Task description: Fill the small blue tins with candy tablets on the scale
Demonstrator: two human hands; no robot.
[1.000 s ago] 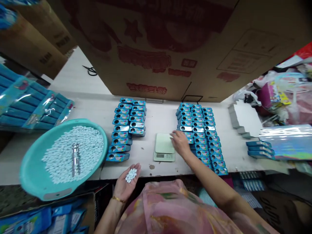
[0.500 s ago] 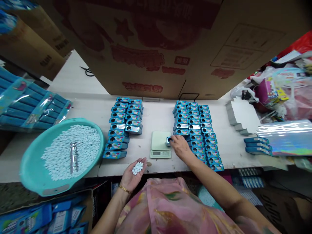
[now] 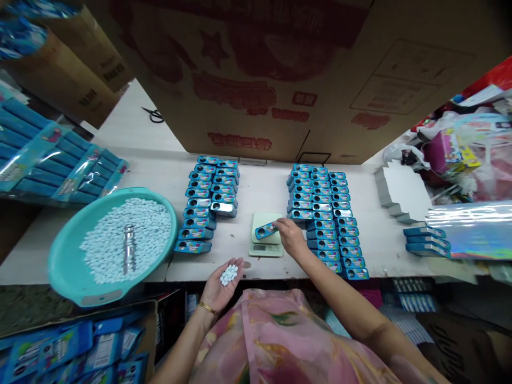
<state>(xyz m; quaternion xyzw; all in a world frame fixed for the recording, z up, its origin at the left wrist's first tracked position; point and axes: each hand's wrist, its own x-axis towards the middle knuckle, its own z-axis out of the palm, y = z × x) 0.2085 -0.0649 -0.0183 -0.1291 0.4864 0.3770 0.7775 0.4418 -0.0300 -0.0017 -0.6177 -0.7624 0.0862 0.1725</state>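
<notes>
Palm up in front of the table edge, my left hand [image 3: 223, 285] cradles a small heap of pale mint candies [image 3: 229, 274]. My right hand [image 3: 293, 237] pinches one end of a small blue box [image 3: 265, 230] with a round dark hole in its face. The box is tilted over the kitchen scale [image 3: 266, 250]; whether it touches the platform I cannot tell. Left of my left hand, a turquoise basin [image 3: 56, 266] holds many more of these candies, with a shiny metal scoop [image 3: 128, 249] lying on them.
Rows of matching blue boxes stand left [image 3: 195, 233] and right [image 3: 325, 234] of the scale. A big cardboard carton [image 3: 248, 80] rises behind them. Scissors [image 3: 154, 114] lie at back left. White card sheets [image 3: 404, 192] and stacked blue boxes [image 3: 427, 240] sit at right.
My right hand has turned the blue box so its holed face shows, and it now lies further over the scale. My left hand still holds the candies. The view has shifted slightly.
</notes>
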